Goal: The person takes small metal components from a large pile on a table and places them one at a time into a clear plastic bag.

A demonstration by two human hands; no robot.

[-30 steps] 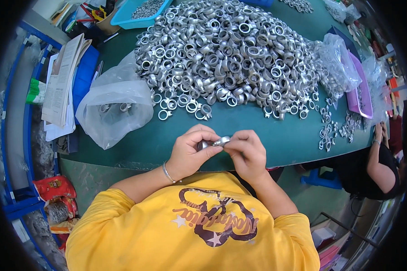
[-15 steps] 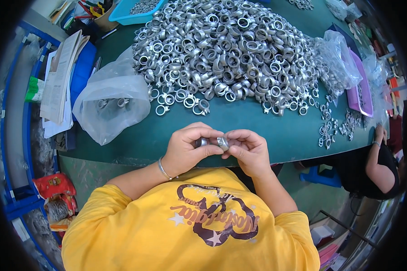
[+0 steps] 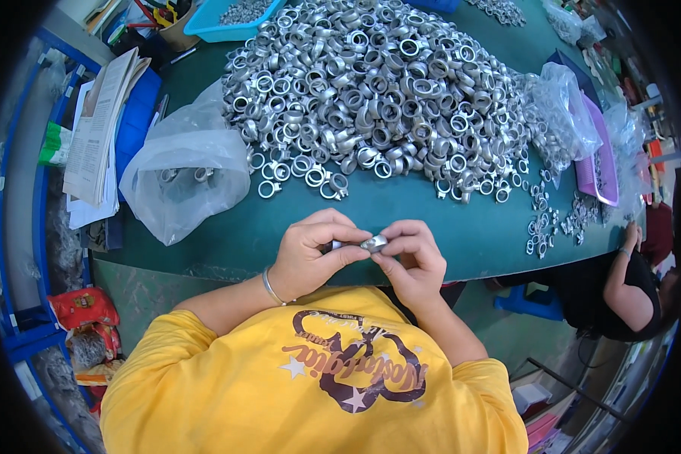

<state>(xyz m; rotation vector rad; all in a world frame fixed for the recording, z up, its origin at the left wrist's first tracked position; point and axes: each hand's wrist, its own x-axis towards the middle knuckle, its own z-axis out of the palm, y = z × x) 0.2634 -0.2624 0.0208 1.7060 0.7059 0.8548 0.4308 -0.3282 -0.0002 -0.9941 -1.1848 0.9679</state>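
Observation:
Between both hands, close to the table's near edge, is a silver metal ring (image 3: 374, 243). My left hand (image 3: 310, 250) pinches its left side between thumb and forefinger, with a second shiny metal piece partly hidden behind those fingers. On the ring's other side, the thumb and fingers of my right hand (image 3: 415, 261) are closed on it. Beyond my hands rises a large pile of similar metal rings (image 3: 371, 98), many with a small lug. A few loose rings (image 3: 268, 188) lie at the pile's near edge.
Left stands an open clear plastic bag (image 3: 185, 185) with a few rings inside, beside papers (image 3: 102, 136) and a blue tray (image 3: 140, 110). A turquoise basket (image 3: 219, 32) is at the back. On the right are small rings (image 3: 539, 234), a purple basket (image 3: 598, 163) and a person's arm (image 3: 620, 265).
The ring has turned in my fingers and now lies more sideways. My right hand's fingers have shifted their grip. The whole view has tilted slightly.

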